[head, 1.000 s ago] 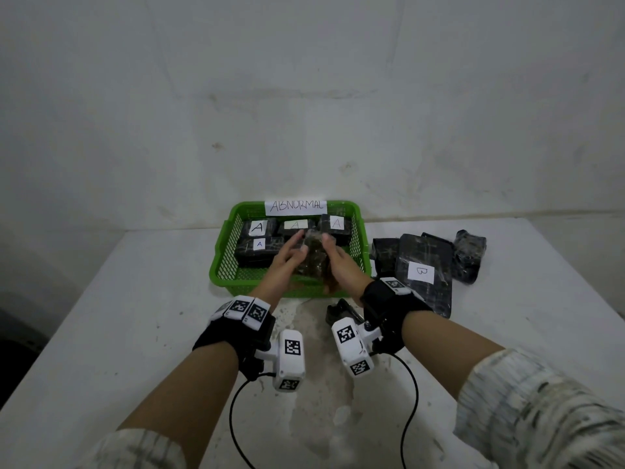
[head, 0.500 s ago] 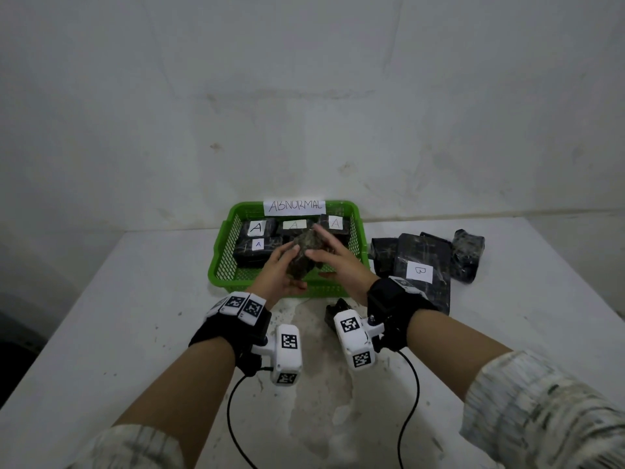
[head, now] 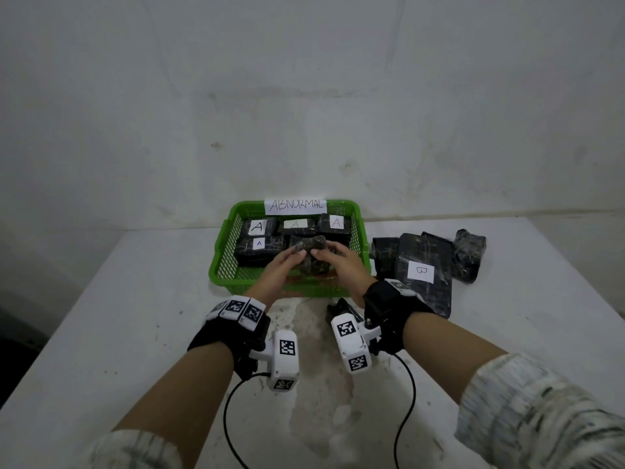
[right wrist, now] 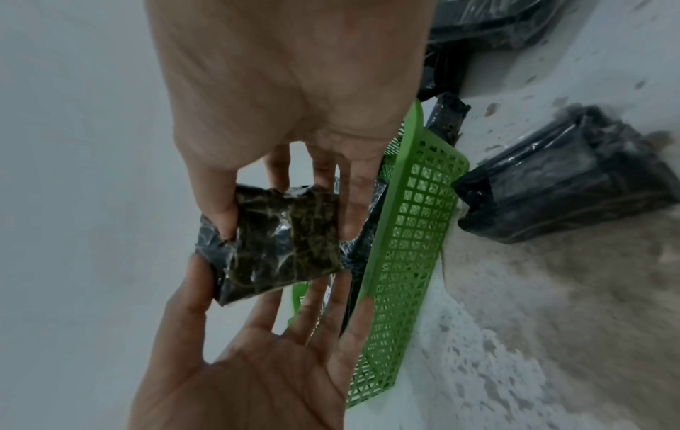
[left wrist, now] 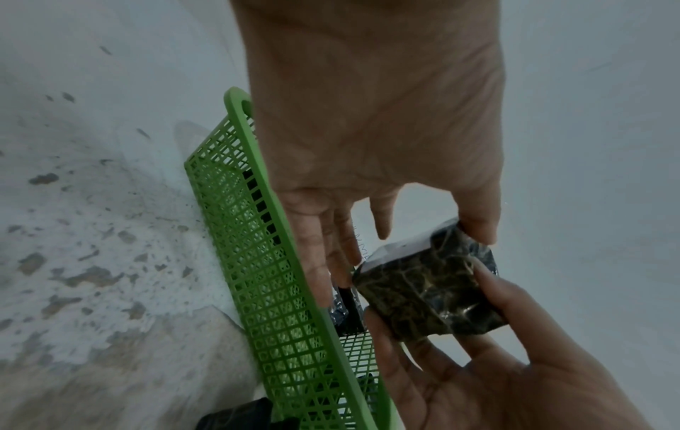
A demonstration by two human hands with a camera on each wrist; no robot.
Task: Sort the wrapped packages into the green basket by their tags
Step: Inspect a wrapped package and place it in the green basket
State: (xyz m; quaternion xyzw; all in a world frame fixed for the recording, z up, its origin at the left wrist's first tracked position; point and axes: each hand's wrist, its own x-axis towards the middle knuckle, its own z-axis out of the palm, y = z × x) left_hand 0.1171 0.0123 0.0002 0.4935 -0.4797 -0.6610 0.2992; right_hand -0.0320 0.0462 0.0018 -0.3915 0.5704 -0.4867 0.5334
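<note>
Both hands hold one small dark wrapped package over the front half of the green basket. My left hand grips its left side with the thumb on top. My right hand pinches the right side, thumb on the wrap and fingers behind. The wrist views show the package held above the basket wall. I can read no tag letter on it. Several packages tagged A lie in the basket.
A paper label reading ABNORMAL is fixed to the basket's back rim. Right of the basket lie a long package tagged B and other dark packages. One more dark package lies on the table in front of the basket.
The package has been turned between my two hands over the basket. The right thumb has come round onto its top. The hands stay over the basket's front half.
</note>
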